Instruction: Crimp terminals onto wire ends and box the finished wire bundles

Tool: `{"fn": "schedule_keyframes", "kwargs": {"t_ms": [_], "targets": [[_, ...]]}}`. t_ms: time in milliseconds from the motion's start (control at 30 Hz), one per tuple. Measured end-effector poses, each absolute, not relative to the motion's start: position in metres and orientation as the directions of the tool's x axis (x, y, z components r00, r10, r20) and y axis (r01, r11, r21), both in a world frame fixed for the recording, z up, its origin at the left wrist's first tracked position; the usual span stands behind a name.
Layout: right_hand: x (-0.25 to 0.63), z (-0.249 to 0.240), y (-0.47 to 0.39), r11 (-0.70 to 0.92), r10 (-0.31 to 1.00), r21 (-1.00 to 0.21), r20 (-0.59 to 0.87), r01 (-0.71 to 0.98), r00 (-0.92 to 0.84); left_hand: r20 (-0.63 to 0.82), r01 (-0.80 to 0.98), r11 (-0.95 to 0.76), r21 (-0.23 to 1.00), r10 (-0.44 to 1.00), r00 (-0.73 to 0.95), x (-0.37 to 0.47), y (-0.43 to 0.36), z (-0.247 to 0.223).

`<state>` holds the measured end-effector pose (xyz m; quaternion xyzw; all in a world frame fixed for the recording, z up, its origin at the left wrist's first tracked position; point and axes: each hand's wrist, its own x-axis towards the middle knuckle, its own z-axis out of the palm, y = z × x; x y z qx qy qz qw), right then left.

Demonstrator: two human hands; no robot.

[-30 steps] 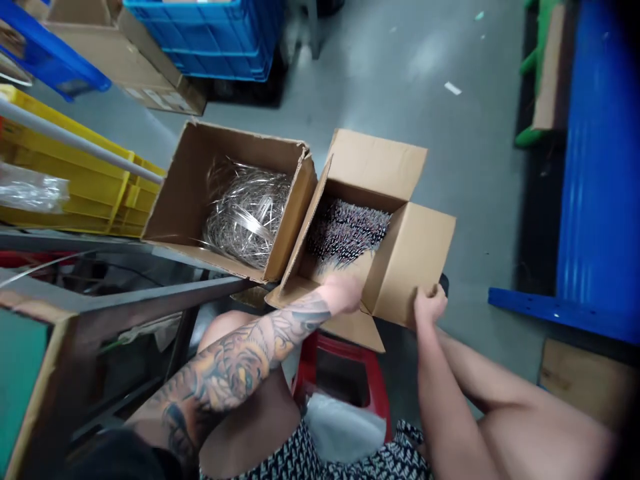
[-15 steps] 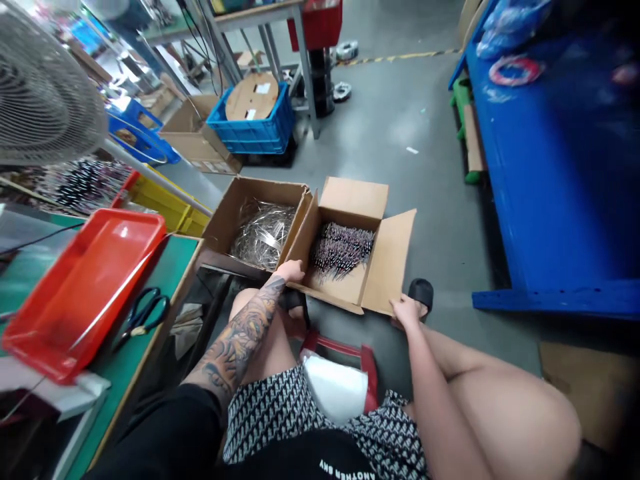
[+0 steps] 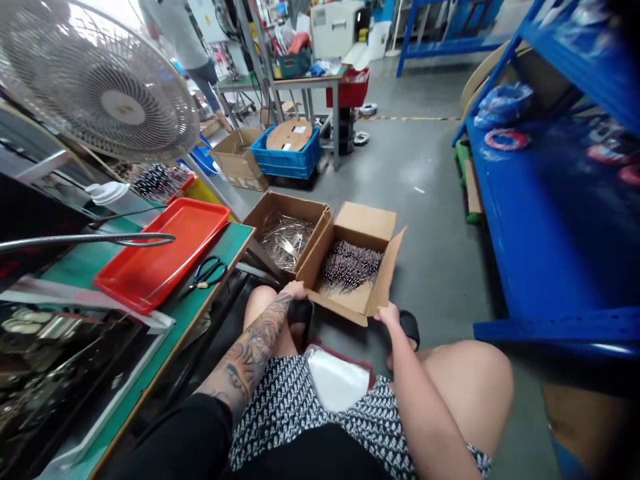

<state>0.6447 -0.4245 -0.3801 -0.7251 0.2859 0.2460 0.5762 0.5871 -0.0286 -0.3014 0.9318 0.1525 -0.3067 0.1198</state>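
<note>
On the floor (image 3: 443, 267), directly in front of us, stands the open carton (image 3: 357, 298), and inside it lies a heap of thin dark pieces with pale tips (image 3: 351, 263). The heap is nearer to the far edge, so a strip of bare cardboard shows along the near edge. Our left hand (image 3: 295, 289) is closed on the near left corner, with the fingers bent; their tips are hidden. Our right hand (image 3: 389, 313) is pinching the cardboard at the near right corner, where the side flap stands outward.

We judge that the step in hand is the holding of the carton by its two near corners, perhaps to steady or shift it. The next move, in our opinion, calls for an even pull or push from both hands, because the flap may bend if the right side takes more force, and the loose heap could slide.

Just beside the left edge is a second carton (image 3: 295, 205) with a tangle of shiny strands (image 3: 287, 248); the two walls seem to touch. Farther left, the green counter (image 3: 243, 237) carries a red tray (image 3: 163, 253), and a pair of scissors (image 3: 210, 270) lies between this tray and the counter's near right edge. Well apart, on our right, is a blue rack (image 3: 530, 267).
</note>
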Motion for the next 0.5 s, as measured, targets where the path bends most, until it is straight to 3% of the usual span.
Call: {"fn": "schedule_keyframes", "kwargs": {"t_ms": [267, 500], "targets": [[0.651, -0.381, -0.417, -0.213, -0.079, -0.677, -0.707, -0.705, 0.703, -0.567, 0.341, -0.919, 0.196, 0.178, 0.804, 0.523, -0.025, -0.318], [0.634, -0.375, -0.406, -0.278, -0.169, -0.652, -0.69, -0.705, 0.704, -0.411, 0.367, -0.872, 0.324, 0.219, 0.885, 0.504, -0.02, -0.322]]}}
